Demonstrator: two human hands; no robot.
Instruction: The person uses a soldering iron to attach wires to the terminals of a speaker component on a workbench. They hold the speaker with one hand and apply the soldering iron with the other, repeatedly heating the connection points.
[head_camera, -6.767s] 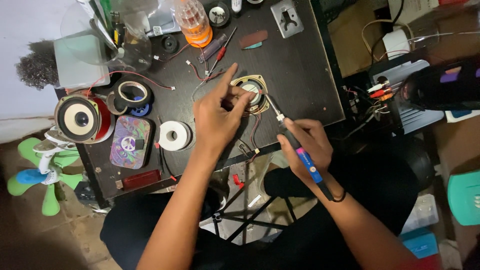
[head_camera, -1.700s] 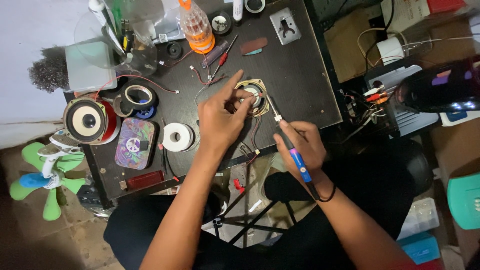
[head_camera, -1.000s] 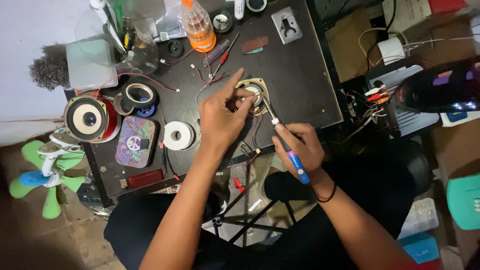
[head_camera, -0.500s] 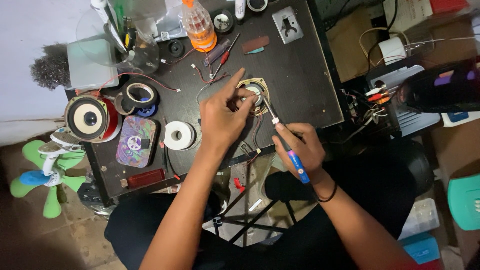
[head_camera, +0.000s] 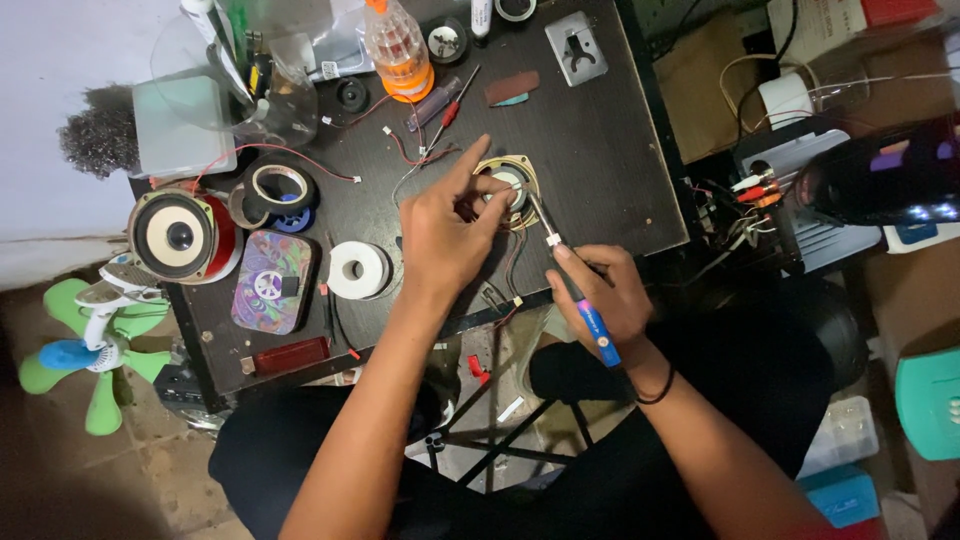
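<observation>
Your left hand (head_camera: 440, 235) pins the small round gold-framed speaker (head_camera: 508, 182) on the dark surface (head_camera: 600, 150); keep it still while your right hand (head_camera: 600, 295), gripping the blue-handled soldering iron (head_camera: 580, 290), touches its tip lightly.

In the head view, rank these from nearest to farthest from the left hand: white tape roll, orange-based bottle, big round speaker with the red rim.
From the left hand:
1. White tape roll, just to its left on the table.
2. Orange-based bottle, at the table's far edge.
3. Big round speaker, at the table's left edge.
</observation>
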